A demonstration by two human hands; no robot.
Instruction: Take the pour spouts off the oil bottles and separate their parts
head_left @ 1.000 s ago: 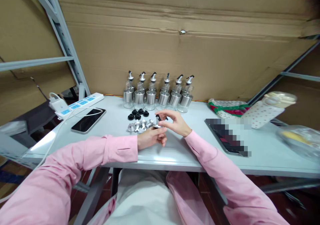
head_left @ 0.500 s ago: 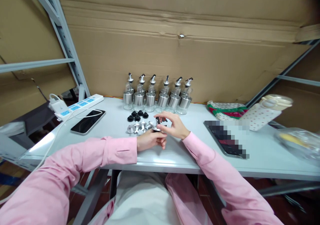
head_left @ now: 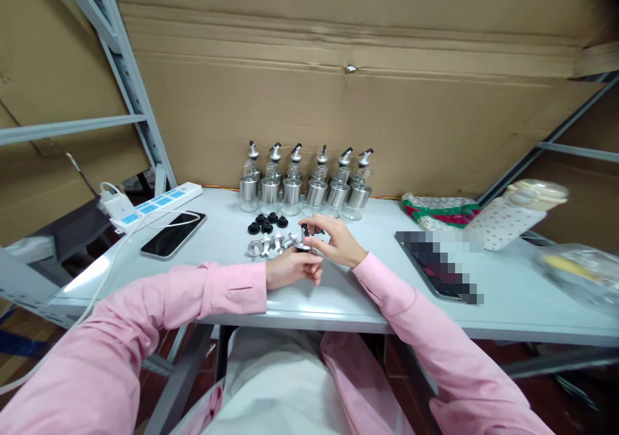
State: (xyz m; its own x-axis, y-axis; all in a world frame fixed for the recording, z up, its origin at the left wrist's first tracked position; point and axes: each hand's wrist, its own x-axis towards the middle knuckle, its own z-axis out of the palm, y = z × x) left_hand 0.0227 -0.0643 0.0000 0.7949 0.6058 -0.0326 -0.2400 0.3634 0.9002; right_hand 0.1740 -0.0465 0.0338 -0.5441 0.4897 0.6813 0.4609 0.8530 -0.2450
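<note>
Hardly anything has moved since the earlier frame: only the right hand (head_left: pixel 341 241) seems to have shifted its fingers slightly over the spout (head_left: pixel 304 247). That piece sits between both hands, low over the table (head_left: pixel 217 229), beside the metal parts (head_left: pixel 255 249) and black stoppers (head_left: pixel 267 227). From where I stand, the left hand (head_left: pixel 290 269) has its grip clamped around the base; the right grip looks pinched on the upper part, though fingers hide the exact contact. I'd call this fitting or adjusting by hand; the next move calls for a steady left and small fingertip work from the right. Behind, open-necked bottles (head_left: pixel 291 194) stand before spouted ones (head_left: pixel 275 154); whatever they contain, I can't tell. The flask (head_left: pixel 515 219) is lidded, its contents hidden.
</note>
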